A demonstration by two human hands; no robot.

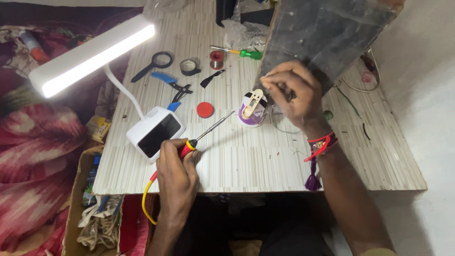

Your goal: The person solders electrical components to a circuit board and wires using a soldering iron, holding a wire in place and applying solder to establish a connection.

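1. Nearest the desk's (265, 166) front edge, left of centre: left hand (176, 171) clenched round a soldering iron (199, 138) w/ red-yellow grip; yellow cord drops off the near edge.
2. Iron's long axis runs near-left to far-right. Metal tip points up toward a small white-and-purple holder (252, 110) mid-desk, tip just short of it, not touching.
3. Right of that, slightly farther: right hand (291, 92) hovers over the holder's right side, fingers pinched on something small and dark. Can't tell what it is; blurred. Red thread band w/ purple tassel on that wrist.
4. So the holder sits between both hands: right hand nearer, almost above it; left hand well back, reaching only via the iron's shaft.
5. Left of the iron: white lamp base (155, 131), its lit bar arching far-left.
6. Mid-desk: red round cap (204, 109) just left of the holder, blue-handled pliers (171, 86) beyond.
7. Far: magnifying glass (154, 65), tape roll (190, 66), solder spool (216, 59), green-handled screwdriver (239, 52).
8. Far right: big dark panel (322, 33) leaning over the desk behind the right hand.
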